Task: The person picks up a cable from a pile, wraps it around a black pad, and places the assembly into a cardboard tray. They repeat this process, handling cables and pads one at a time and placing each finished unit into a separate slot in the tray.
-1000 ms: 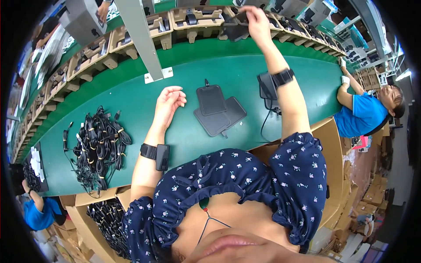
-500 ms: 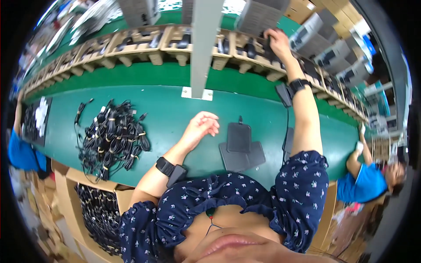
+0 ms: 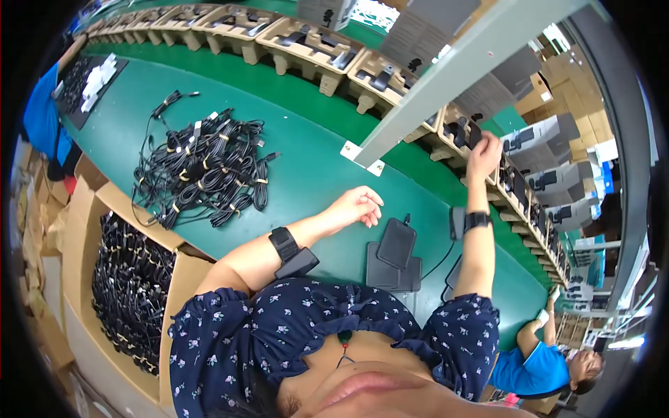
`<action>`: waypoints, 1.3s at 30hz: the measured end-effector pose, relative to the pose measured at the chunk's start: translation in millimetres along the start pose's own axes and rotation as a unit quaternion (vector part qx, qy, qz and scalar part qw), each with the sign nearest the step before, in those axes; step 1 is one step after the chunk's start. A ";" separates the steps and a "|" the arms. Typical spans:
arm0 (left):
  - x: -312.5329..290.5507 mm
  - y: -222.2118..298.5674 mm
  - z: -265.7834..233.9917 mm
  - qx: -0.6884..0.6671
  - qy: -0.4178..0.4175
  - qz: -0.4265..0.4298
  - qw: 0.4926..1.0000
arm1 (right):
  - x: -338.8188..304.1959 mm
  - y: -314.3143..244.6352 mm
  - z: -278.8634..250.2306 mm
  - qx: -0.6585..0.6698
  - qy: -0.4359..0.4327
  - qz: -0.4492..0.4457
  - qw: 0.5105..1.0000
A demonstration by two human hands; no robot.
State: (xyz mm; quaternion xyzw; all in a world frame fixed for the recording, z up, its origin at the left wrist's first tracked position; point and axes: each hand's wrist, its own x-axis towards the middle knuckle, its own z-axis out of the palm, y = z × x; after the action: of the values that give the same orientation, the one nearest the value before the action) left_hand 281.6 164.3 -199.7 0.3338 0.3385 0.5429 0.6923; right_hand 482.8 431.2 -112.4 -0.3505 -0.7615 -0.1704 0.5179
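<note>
My left hand [image 3: 357,207] hovers above the green table, its fingers loosely bent and apart with nothing in them. Beside it lie dark flat pads, one rounded pad [image 3: 395,243] with a short cable end resting over a squarer pad [image 3: 382,270]. My right arm reaches across to a brown moulded tray [image 3: 449,141] in the far row. There my right hand [image 3: 486,159] has its fingers closed at the edge of a black flat part [image 3: 474,134], which they partly cover. Both wrists wear black straps with small dark boxes.
A heap of bundled black cables [image 3: 202,167] lies on the left of the table [image 3: 293,146]. A carton [image 3: 185,279] of more cables stands at lower left. A grey post [image 3: 446,76] slants before the trays. Grey printed boxes stand behind. People in blue are at both sides.
The view has turned, so the table and tray row slant down to the right. My right hand stays at the trays, its fingers at a black part. My left hand remains over the table.
</note>
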 end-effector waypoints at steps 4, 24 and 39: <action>1.6 -1.6 -4.5 0.003 0.019 -0.004 1.000 | -15.3 -88.3 -20.8 0.143 -0.021 -0.033 0.989; 38.7 -37.2 -38.2 0.014 -0.219 0.213 0.952 | -30.0 -456.1 28.1 0.517 -0.259 -0.357 0.734; 40.6 -31.2 -44.9 0.022 -0.079 0.042 0.996 | -42.2 -425.5 0.0 0.379 -0.340 -0.374 0.775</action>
State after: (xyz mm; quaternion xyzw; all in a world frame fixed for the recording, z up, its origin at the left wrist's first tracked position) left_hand 268.1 202.4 -254.4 0.4046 0.2802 0.5363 0.6857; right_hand 189.8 119.9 -106.7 0.1517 -0.9621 0.0819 0.2112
